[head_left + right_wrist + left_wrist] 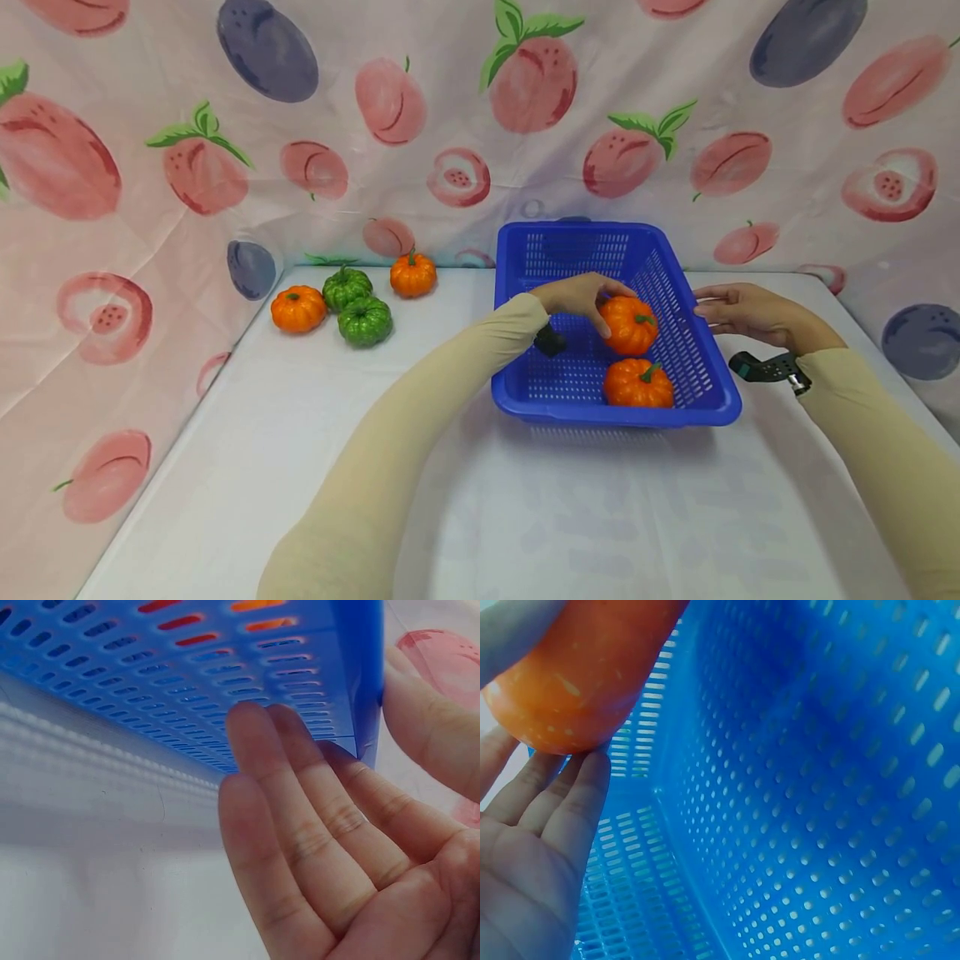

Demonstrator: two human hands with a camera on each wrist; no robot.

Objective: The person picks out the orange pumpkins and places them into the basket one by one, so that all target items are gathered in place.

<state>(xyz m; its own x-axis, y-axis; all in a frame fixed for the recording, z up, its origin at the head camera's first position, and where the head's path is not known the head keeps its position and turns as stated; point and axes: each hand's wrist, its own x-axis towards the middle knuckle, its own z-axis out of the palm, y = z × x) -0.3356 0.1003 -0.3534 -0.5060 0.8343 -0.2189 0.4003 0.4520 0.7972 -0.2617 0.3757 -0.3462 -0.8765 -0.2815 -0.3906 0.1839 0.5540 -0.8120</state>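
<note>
My left hand [579,297] reaches into a blue plastic basket [516,400] and grips an orange pumpkin [628,325] between thumb and fingers. In the left wrist view, the fingertips [592,776] lie against the lower part of that pumpkin [592,682]. A second orange pumpkin [637,383] sits in the basket, just nearer than the held one. Outside the basket's right wall is my right hand [765,315]. Its fingers [300,832] are nearly straight beside the slotted wall [180,690], and its thumb is at the rim.
Left of the basket on the white table [315,467] stand two green pumpkins [347,287], an orange pumpkin [298,309] and another orange pumpkin [412,275]. A fruit-print cloth [540,167] hangs behind and along the left side.
</note>
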